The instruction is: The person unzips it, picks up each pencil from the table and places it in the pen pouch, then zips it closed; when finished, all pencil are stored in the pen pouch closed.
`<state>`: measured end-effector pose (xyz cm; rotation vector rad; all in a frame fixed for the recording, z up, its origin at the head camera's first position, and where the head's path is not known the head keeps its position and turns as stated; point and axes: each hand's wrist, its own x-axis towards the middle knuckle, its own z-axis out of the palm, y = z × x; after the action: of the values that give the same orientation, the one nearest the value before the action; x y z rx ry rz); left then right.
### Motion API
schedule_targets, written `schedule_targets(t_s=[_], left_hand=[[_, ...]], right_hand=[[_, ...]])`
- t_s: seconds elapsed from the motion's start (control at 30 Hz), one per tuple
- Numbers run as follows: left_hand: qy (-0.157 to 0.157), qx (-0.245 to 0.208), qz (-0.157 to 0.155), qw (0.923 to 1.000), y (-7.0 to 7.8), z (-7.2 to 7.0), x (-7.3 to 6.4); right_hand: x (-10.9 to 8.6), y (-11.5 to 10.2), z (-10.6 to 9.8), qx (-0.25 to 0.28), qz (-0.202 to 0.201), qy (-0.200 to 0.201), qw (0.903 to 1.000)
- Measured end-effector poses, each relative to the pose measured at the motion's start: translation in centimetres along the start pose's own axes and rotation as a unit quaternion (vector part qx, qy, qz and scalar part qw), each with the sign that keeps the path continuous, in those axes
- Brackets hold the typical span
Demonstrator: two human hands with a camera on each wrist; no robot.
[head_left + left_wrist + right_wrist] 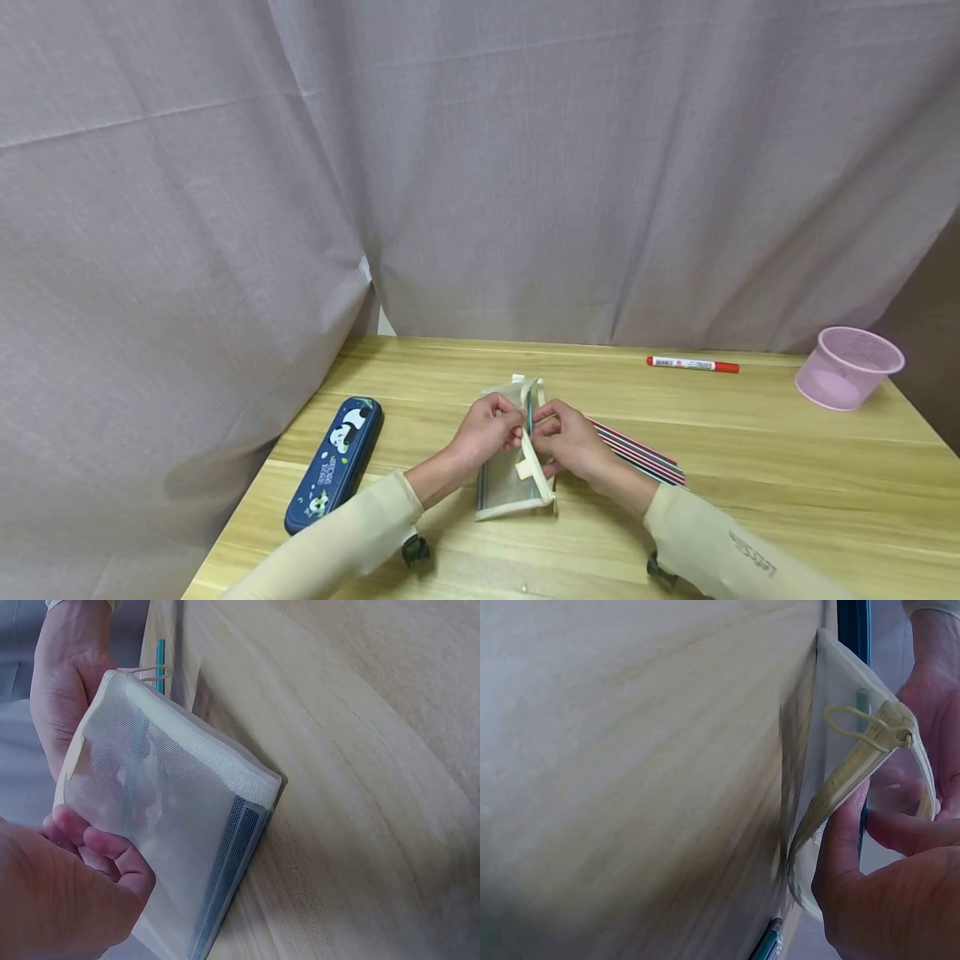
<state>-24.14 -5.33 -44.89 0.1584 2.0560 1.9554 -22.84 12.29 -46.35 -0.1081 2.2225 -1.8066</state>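
Note:
A pale mesh zip pouch [498, 487] stands unzipped at the middle of the table. My left hand [491, 429] pinches the edge of its mouth between thumb and fingers, also visible at the lower left in the left wrist view. At the opening, my right hand [568, 442] pinches a teal pencil [863, 825], part of which shows through the mesh in the right wrist view. A cord loop [847, 724] hangs from the zip end. Just right of the right hand, several striped pencils [641, 454], dark red and teal, lie side by side on the table.
A dark blue panda pencil case [333, 467] lies at the left. Toward the back right is a red-capped marker [693, 364], and a pink mesh pen holder [847, 371] stands near the right corner. A grey curtain [510, 183] hangs behind the wooden table [787, 517].

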Motion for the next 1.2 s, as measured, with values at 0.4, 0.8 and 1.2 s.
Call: schedule_targets(t_s=[0.4, 0.8, 1.2], left_hand=[[0.010, 0.002, 0.009, 0.9999, 0.3, 0.1, -0.2], [0.014, -0.001, 0.010, 0.9999, 0.2, -0.2, -0.4], [0.039, -0.027, 0.032, 0.9984, 0.4, 0.1, -1.0]], right_hand=[[0.0, -0.4, -0.6, -0.007, 0.002, 0.020, 0.9998], [-0.2, -0.3, -7.1, -0.112, -0.082, 0.073, 0.9876], [0.8, 1.9, -13.5, -0.276, -0.062, 0.023, 0.9589]])
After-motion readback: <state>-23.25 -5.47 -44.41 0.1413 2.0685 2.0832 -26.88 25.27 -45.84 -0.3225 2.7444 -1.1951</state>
